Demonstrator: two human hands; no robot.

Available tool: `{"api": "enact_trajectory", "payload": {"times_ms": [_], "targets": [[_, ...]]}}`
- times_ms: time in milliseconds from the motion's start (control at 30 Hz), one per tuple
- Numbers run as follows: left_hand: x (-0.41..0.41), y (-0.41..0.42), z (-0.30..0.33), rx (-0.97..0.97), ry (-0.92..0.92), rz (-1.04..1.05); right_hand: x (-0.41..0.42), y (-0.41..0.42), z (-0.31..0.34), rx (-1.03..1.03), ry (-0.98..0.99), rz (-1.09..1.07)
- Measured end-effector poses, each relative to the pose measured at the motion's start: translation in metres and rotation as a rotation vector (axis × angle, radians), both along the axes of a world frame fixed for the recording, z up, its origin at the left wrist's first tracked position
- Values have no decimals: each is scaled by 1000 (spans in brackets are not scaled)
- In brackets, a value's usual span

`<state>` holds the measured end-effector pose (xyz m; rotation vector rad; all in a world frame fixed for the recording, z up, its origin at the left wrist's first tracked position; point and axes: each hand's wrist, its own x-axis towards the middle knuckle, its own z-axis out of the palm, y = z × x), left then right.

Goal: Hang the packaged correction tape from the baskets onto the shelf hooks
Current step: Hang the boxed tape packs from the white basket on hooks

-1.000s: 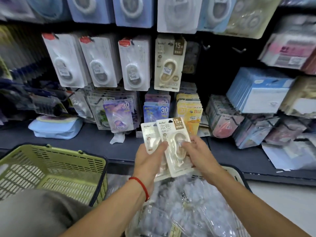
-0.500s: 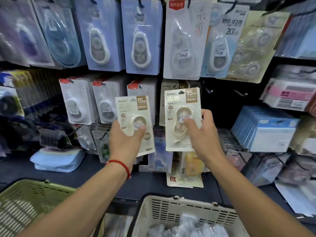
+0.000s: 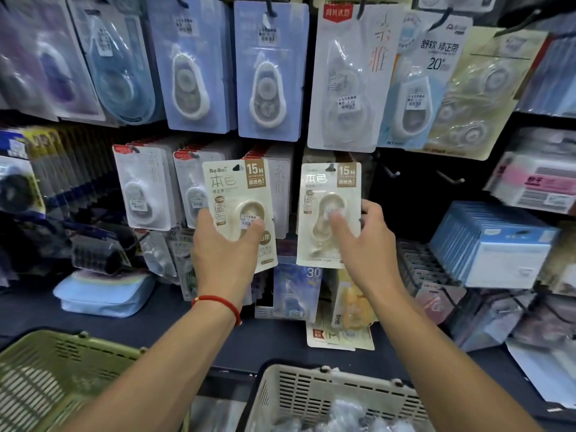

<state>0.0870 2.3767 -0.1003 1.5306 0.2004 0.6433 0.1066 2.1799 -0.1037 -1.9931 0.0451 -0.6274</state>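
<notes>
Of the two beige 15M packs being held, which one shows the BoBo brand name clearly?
The beige pack in the left hand; the pack in the right hand has it blurred.

Both your arms reach up toward twelve o'clock. Your left hand (image 3: 227, 244) grips a cream pack (image 3: 238, 210), thumb across its front. At three o'clock from it, your right hand (image 3: 361, 241) pinches a second cream pack (image 3: 327, 213), fingers curled round its right edge.

Just right of the right hand (image 3: 363, 244) and its cream pack (image 3: 328, 213), 2 bare hooks (image 3: 448, 177) stand in dark open space. Left of the left hand (image 3: 227, 251), hanging white packs (image 3: 146, 191) crowd tight. Overhead, large cards (image 3: 349, 79) block upward reach.
</notes>
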Motion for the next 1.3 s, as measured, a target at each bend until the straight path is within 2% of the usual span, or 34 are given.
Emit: {"api": "enact_trajectory", "payload": {"times_ms": [100,167,233,300,367,433,500,533,600,667,800,1033,1167,1233,1300], "targets": [[0,-2,-1,21,-12,-1,1,-4,-20,-548,-181,-167],[0,-3,-2,40,-21,-12,7,-7,-30,-792,-257,-46],[0,-5,-4,46,-26,-20,15,-9,-37,-969,-136,75],[1,-8,-6,27,-32,-42,21,-10,-39,-1031,-37,89],[2,-12,-7,1,-34,-90,22,-7,-35,-1002,-36,95],[1,-16,-6,-25,-35,-142,17,-3,-31,-893,-135,83],[0,-21,-5,-32,-25,-198,8,1,-26,-606,-286,35],[0,-25,-6,-23,-17,-228,2,3,-22,-415,-288,54],[0,-32,-6,13,-16,-304,-8,7,-13,-82,-135,214],[-1,-39,-5,64,-24,-384,-14,7,-9,101,-48,323],[-3,-53,-7,138,-10,-466,-14,0,-3,366,-45,256],[-7,-55,-9,76,-35,-444,-8,-8,10,357,14,314],[-3,-57,-7,10,-51,-418,-5,-6,14,363,-11,205],[0,-57,-10,38,-39,-420,-4,-5,13,245,-26,127],[3,-56,-15,223,-24,-380,-4,-4,5,8,-96,-13]]}}
